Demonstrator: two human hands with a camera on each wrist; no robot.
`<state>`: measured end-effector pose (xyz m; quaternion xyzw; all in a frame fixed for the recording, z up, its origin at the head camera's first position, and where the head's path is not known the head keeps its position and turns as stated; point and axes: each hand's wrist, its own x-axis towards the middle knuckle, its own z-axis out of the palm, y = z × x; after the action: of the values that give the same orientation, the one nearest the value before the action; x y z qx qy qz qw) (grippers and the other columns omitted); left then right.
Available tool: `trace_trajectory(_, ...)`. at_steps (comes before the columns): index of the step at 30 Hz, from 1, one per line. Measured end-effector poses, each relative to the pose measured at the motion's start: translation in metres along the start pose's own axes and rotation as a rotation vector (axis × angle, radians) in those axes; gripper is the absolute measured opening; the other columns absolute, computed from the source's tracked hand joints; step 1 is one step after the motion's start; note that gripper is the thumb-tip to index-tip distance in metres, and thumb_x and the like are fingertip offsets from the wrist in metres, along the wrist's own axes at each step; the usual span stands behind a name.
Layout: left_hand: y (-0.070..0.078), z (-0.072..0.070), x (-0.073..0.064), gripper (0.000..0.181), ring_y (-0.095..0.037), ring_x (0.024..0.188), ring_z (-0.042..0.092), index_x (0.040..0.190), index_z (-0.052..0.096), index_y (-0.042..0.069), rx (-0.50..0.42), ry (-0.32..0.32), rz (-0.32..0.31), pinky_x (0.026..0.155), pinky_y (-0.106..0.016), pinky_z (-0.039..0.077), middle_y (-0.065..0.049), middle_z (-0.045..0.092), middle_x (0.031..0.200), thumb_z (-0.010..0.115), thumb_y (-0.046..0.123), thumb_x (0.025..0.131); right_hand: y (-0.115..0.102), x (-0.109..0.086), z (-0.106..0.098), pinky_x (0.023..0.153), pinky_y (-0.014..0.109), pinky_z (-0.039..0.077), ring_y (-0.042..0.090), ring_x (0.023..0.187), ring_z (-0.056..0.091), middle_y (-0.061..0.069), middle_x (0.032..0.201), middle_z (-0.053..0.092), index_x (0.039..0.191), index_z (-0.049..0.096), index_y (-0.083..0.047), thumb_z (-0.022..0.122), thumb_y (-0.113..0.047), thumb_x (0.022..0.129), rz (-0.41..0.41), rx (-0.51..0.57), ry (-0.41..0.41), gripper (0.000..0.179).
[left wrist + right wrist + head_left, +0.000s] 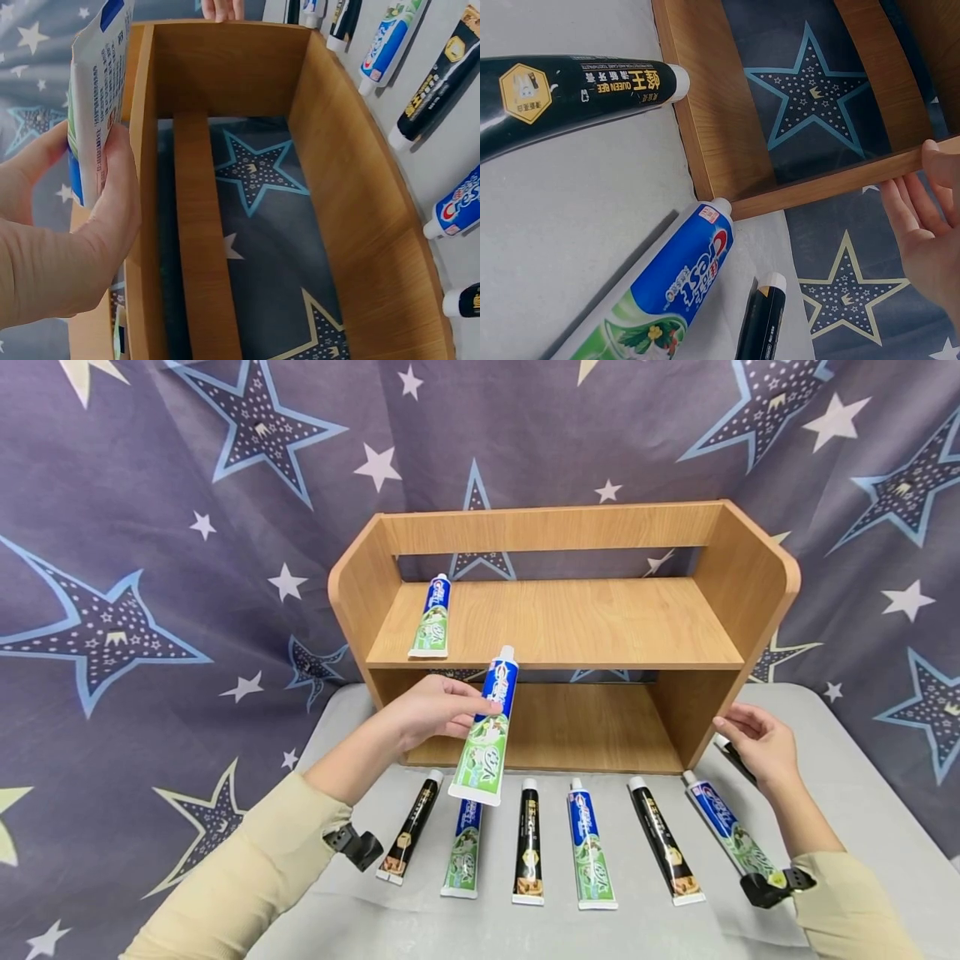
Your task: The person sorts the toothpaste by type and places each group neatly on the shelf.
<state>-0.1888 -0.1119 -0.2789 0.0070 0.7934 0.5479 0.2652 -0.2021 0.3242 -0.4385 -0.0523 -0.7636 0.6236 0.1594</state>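
Observation:
My left hand [438, 712] pinches a blue-and-green toothpaste tube [487, 735] between thumb and fingers, cap upward, in front of the shelf's upper board. In the left wrist view the tube's white printed back [97, 112] shows. A similar toothpaste tube [432, 617] lies at the left of the upper board, cap to the rear. At the right side panel of the wooden shelf [738, 597], my right hand [761, 747] holds the front edge. The right wrist view shows its thumb [934, 154] over this edge and the fingers [907, 206] against the outer face.
A row of toothpaste tubes lies before the shelf, black tubes [529, 843] alternating with blue-and-green ones [592, 847]. Another black tube [733, 756] lies beside the right panel, partly behind my right hand. Starred cloth [247, 568] hangs behind the grey table [360, 927].

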Motion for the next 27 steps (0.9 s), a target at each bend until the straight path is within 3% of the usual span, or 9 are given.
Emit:
trace_trajectory(12, 0.023, -0.005, 0.009, 0.039, -0.012, 0.083, 0.070, 0.116, 0.063, 0.001, 0.025, 0.020, -0.001, 0.087, -0.029, 0.058, -0.005, 0.072, 0.097, 0.070, 0.027, 0.088, 0.000, -0.001, 0.000, 0.066, 0.000, 0.047, -0.017, 0.071, 0.060, -0.033, 0.076, 0.063, 0.088, 0.061, -0.035, 0.069, -0.004, 0.086, -0.006, 0.001, 0.003, 0.032)
trace_trajectory(20, 0.040, -0.009, 0.015, 0.053, -0.019, 0.101, 0.066, 0.131, 0.053, 0.002, 0.003, 0.045, 0.006, 0.096, -0.032, 0.055, -0.014, 0.066, 0.121, 0.070, 0.027, 0.087, -0.001, -0.002, 0.001, 0.066, -0.001, 0.047, -0.017, 0.071, 0.059, -0.033, 0.075, 0.063, 0.088, 0.061, -0.035, 0.069, -0.006, 0.086, -0.001, -0.016, 0.005, 0.030)
trace_trajectory(27, 0.054, -0.014, 0.026, 0.052, -0.015, 0.092, 0.067, 0.130, 0.054, 0.000, -0.046, 0.069, -0.003, 0.095, -0.031, 0.055, -0.010, 0.068, 0.111, 0.070, 0.026, 0.088, -0.001, -0.001, 0.000, 0.065, -0.001, 0.046, -0.018, 0.071, 0.058, -0.035, 0.075, 0.061, 0.089, 0.060, -0.035, 0.069, -0.010, 0.087, 0.024, -0.055, 0.005, 0.027)
